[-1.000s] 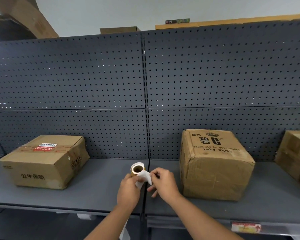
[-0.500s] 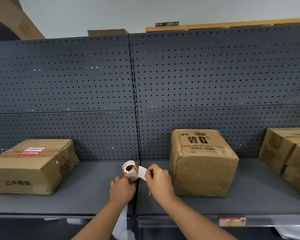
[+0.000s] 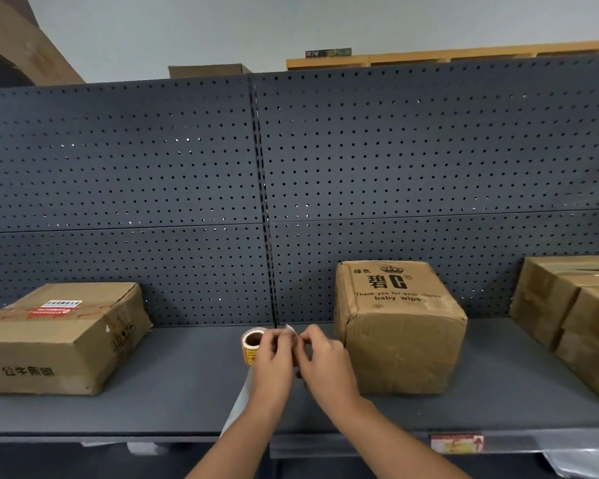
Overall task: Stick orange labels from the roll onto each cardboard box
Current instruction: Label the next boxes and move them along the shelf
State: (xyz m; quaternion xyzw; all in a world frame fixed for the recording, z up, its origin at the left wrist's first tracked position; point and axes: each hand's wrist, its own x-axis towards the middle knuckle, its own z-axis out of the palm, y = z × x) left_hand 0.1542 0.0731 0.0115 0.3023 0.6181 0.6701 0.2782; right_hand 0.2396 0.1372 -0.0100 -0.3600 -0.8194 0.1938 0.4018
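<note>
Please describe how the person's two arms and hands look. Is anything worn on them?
Both forearms are bare as far as the view shows: no sleeves, gloves, watch or bracelet. No ring shows on the left hand or the right hand. Neither has visible markings.

I'm facing a dark grey perforated metal back panel [image 3: 429, 150], split by a vertical slotted upright [image 3: 264, 202]. Below it runs a flat dark grey metal shelf [image 3: 173, 392] with a small red price tag [image 3: 457, 443] on its front edge. Above the panel I see a pale grey wall [image 3: 291, 22] and a yellow wooden ledge [image 3: 446, 58].
</note>
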